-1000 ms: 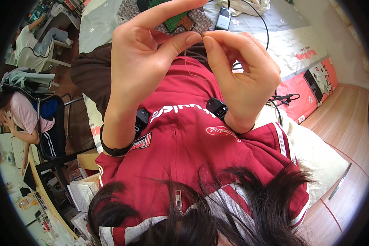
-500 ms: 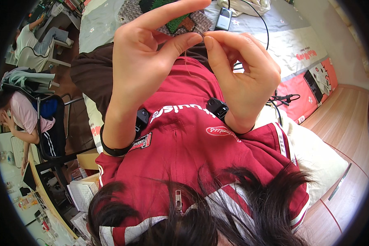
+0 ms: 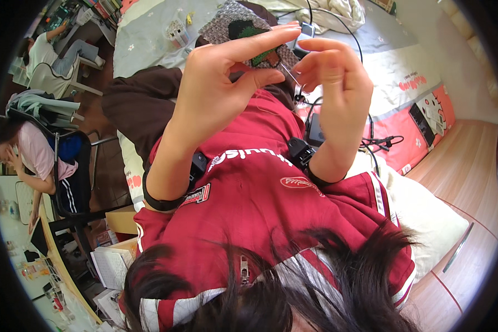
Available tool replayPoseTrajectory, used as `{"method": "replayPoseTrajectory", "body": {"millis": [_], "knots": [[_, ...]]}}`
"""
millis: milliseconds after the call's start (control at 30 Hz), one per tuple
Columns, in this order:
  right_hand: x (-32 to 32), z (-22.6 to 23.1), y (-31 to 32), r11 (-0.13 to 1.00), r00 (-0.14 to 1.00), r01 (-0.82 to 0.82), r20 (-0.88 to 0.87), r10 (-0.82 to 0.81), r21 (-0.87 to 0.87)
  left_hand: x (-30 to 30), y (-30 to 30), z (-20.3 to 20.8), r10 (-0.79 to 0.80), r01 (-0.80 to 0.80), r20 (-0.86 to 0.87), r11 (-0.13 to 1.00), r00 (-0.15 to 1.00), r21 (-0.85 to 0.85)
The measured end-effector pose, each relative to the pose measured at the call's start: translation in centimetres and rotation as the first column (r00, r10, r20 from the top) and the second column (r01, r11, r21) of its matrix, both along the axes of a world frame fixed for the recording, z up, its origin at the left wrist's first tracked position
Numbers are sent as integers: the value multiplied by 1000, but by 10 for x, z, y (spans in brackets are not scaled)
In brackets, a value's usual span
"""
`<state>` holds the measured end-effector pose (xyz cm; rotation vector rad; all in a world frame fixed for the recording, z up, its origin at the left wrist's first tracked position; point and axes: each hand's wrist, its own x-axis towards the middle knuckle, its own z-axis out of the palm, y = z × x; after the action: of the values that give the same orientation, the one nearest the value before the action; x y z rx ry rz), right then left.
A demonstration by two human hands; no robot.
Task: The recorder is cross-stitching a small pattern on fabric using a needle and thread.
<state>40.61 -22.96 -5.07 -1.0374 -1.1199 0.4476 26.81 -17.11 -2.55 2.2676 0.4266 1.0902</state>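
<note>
My left hand (image 3: 227,77) is raised in front of my chest, its index finger stretched out and its thumb apart from it. Behind those fingers is a fuzzy textile patch (image 3: 218,27) in grey with green, black and brown areas. My right hand (image 3: 340,83) is just to the right, its fingers loosely curled and partly blurred; whether it pinches anything is unclear. Close to its fingertips shows a thin silver, rod-like thing (image 3: 289,73), its kind not clear. A fine light thread (image 3: 266,109) hangs over my red top below the hands.
I sit on a bed with patterned sheets (image 3: 144,33). Black cables (image 3: 382,138), a dark box-shaped device (image 3: 315,130) and a clear tub (image 3: 177,34) lie about. Two people sit at the left, one in a pink shirt (image 3: 33,146). A wooden surface (image 3: 448,166) borders the right side.
My fingertips, which met in a pinch, have come apart. The left hand is lower and further right. More of the textile patch shows, and the silver thing is clearer.
</note>
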Motion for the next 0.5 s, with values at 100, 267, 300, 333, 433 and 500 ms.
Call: {"method": "replayPoseTrajectory", "body": {"millis": [100,267,300,333,433,500], "knots": [[22,-13,18,946,946,-325,-19,325,5,0,-4,5,-140,159,83,935,987,-317],[13,-32,33,629,491,-771,-530,691,105,1,-3,4,-170,198,107,911,980,-362],[10,-32,33,631,488,-766,-529,694,120,0,-3,4,-146,161,68,911,987,-379],[12,-30,34,618,457,-778,-571,682,116,1,-2,3,-115,120,36,913,993,-391],[19,-34,40,511,330,-842,-587,739,170,4,2,-1,-103,108,32,934,994,-341],[22,-41,44,430,248,-877,-568,785,212,7,3,-3,-100,116,67,945,993,-306]]}}
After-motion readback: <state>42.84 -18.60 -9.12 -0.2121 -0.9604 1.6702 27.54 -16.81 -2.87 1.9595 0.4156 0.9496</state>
